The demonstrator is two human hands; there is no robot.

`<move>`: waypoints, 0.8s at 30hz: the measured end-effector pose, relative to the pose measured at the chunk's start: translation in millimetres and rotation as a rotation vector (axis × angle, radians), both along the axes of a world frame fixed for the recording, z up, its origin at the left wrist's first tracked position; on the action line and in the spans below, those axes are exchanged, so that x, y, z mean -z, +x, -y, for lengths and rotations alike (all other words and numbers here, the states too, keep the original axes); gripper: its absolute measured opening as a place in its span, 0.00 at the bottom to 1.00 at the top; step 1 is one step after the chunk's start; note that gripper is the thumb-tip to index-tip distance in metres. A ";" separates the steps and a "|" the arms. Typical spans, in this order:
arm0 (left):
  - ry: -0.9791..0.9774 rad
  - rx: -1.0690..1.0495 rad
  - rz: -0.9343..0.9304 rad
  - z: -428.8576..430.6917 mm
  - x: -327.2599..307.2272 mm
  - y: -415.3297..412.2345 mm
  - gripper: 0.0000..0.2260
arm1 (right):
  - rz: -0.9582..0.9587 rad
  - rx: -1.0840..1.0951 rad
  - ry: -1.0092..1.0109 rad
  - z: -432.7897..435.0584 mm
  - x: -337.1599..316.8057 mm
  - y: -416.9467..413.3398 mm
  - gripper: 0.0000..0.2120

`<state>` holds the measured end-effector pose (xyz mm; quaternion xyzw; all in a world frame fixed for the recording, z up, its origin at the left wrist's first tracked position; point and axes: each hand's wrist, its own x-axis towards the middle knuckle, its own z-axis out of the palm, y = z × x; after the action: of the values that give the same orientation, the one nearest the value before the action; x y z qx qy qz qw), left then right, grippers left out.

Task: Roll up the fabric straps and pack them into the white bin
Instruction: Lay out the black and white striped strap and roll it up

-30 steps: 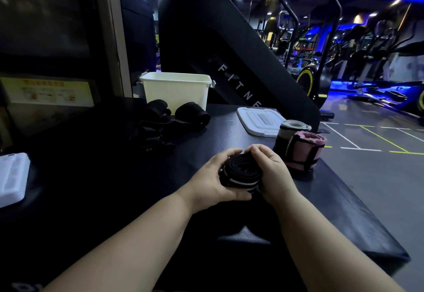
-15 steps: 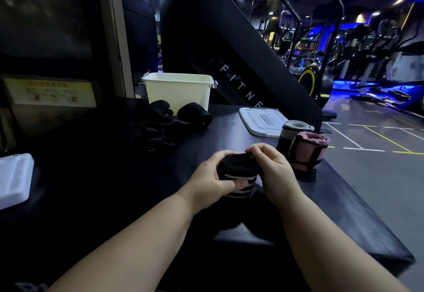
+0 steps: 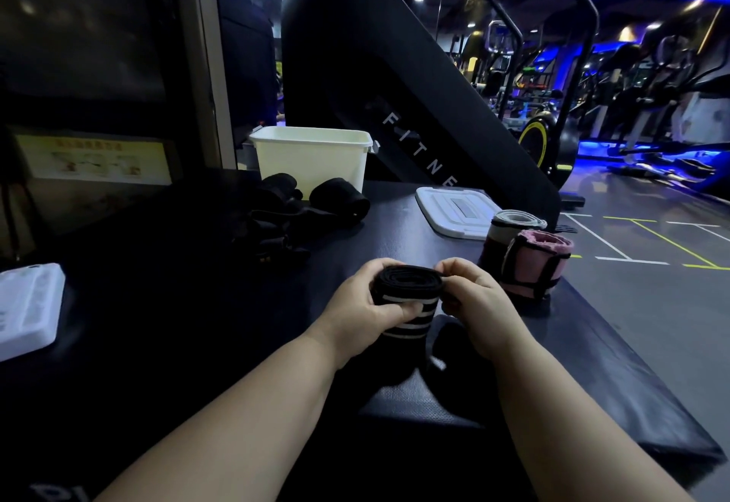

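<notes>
The black fabric strap (image 3: 407,284) with white stripes was found wound into a roll and held between both hands over the near part of the black padded surface (image 3: 584,351), well apart from the white bin (image 3: 312,158) at the far edge. The left hand (image 3: 357,304) gripped the roll from the left, with its thumb (image 3: 403,313) laid across the striped near face and its fingers curled round the far side. The right hand (image 3: 480,304) pinched the roll's upper right rim between the thumb and bent fingers (image 3: 454,268).

The left fingertips were hidden behind the roll. Below the roll, dark material merged with the dark surface, so neither a loose tail nor contact with the surface could be confirmed. The heap of black straps (image 3: 276,221) in front of the bin was too dim to resolve, apart from one black roll (image 3: 339,201) beside it. The bin's interior was out of sight.

Both bare forearms entered from the lower edge and converged, with wrists level and the backs of the hands upward. A pink rolled wrap (image 3: 537,268) stood just to the right of the right hand, with a grey-topped roll (image 3: 513,225) just behind it. A white lid (image 3: 454,209) lay flat beyond them.
</notes>
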<state>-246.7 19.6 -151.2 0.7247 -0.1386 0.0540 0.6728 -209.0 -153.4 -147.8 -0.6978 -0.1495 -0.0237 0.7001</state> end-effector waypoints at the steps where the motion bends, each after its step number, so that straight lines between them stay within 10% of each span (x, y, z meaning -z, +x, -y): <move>1: -0.008 -0.013 0.007 0.5 0.2 0.4 0.19 | 0.007 -0.007 0.008 0.2 0.3 0.1 0.05; 24: -0.099 -0.175 -0.027 -0.3 5.0 8.0 0.23 | -0.006 -0.180 -0.086 -1.2 -5.6 -15.6 0.08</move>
<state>-238.6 19.9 -156.2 0.7006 -0.0631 0.1096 0.7023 -224.7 -152.3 -142.2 -0.7112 -0.2102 0.0477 0.6691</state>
